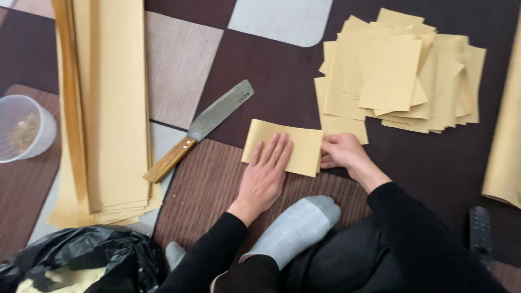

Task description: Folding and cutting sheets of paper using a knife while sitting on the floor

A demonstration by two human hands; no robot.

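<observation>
- Far left, on the floor (271,70): clear plastic cup (24,127), upright, with a little brownish matter at the bottom; too blurred to tell what kind.
- Near left corner: black plastic bag (81,260), crumpled and open at the top, with pale yellow scraps showing inside.
- Just right of the cup: tall stack of long yellow paper sheets (108,108), running from far to near, edges fanned slightly at the near end.
- Beside that stack, lying at a slant: broad knife (203,127) with a wooden handle, blade pointing far and right, untouched by either hand.
- Centre, on the brown patterned floor mat: folded yellow sheet (304,144), flat, apparently doubled over.
- Left hand (266,168) pressed flat on the folded sheet, fingers together and stretched out, gripping nothing.
- Right hand (342,152) at the right edge of the folded sheet, fingers curled and pinching that edge.
- Handling, judged by looks: light, thin, limp paper, easily creased or torn, likely to slide on the mat unless pinned under a flat palm; best held at an edge or corner with a light pinch.
- Far right: loose pile of cut yellow squares (399,73), overlapping untidily, close to the right hand.
- Right edge: more yellow paper (504,135), only partly in view.
- Near right: dark remote control (480,233) on the floor.
</observation>
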